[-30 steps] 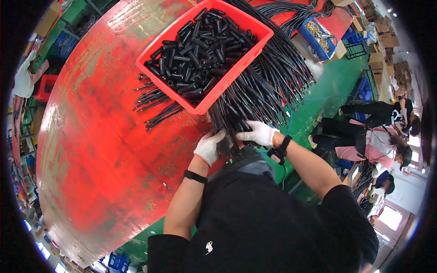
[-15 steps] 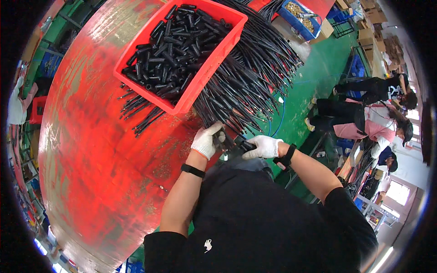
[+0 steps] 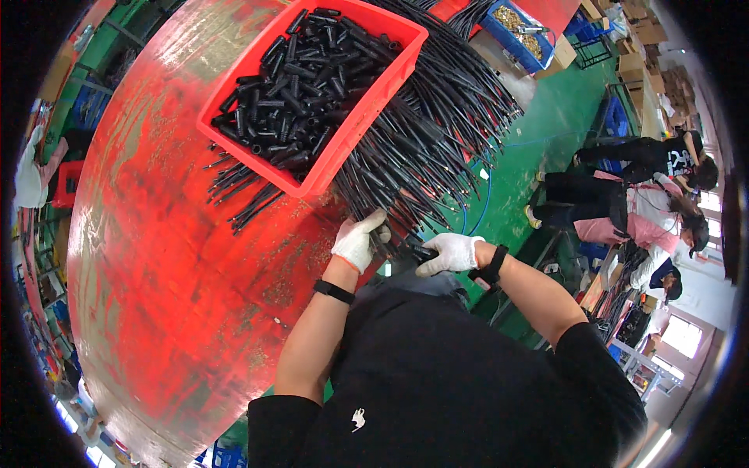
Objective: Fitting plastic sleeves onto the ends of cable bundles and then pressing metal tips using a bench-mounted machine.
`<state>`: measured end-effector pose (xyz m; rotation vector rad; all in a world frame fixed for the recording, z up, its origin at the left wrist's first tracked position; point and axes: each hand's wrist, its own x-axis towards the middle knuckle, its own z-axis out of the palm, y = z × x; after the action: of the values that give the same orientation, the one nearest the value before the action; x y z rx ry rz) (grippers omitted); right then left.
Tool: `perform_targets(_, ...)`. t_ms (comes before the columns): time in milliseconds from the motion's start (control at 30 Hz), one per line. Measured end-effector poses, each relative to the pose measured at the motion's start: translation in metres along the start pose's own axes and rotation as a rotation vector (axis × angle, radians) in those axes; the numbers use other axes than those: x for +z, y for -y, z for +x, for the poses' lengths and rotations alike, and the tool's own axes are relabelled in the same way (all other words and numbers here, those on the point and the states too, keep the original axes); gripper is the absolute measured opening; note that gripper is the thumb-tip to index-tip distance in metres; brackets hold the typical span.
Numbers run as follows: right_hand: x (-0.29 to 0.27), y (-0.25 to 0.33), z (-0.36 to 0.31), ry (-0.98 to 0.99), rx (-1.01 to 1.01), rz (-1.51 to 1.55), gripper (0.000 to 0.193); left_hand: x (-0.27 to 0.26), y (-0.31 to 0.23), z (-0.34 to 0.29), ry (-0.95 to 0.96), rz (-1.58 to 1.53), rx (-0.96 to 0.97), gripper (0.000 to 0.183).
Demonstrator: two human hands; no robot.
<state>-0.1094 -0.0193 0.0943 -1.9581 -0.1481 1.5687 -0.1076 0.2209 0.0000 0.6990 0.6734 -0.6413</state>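
My left hand, in a white glove, is closed at the near ends of a pile of black cables, with a dark cable at its fingertips. Close by on the right, my gloved right hand pinches a black ribbed sleeve that points toward the left hand. The small gap between the hands is dark and blurred, so I cannot tell whether sleeve and cable touch. Ahead of both hands, a red bin full of black sleeves rests over part of the cables.
The worn red table spreads to the left. A blue box of small brass-coloured parts stands at the far right. Beyond the table lies a green floor with a blue hose. Two people work on the right side.
My left hand has shifted very slightly right, toward the right hand. Both hands keep nearly the same pose, and the whole view has moved a little.
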Motion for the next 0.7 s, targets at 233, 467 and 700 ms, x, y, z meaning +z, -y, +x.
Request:
perform_targets(233, -0.015, 0.020, 0.040, -0.045, 0.010, 0.224, 0.060, -0.006, -0.004, 0.001, -0.043, 0.118, -0.063, 0.019)
perform_targets(467, -0.058, 0.083, 0.100, -0.252, 0.051, 0.165, 0.070, -0.031, -0.008, -0.012, -0.077, 0.001, -0.049, 0.030)
perform_targets(700, -0.065, 0.050, 0.104, -0.362, -0.037, 0.243, 0.063, -0.030, -0.015, -0.024, -0.045, -0.063, -0.085, 0.028)
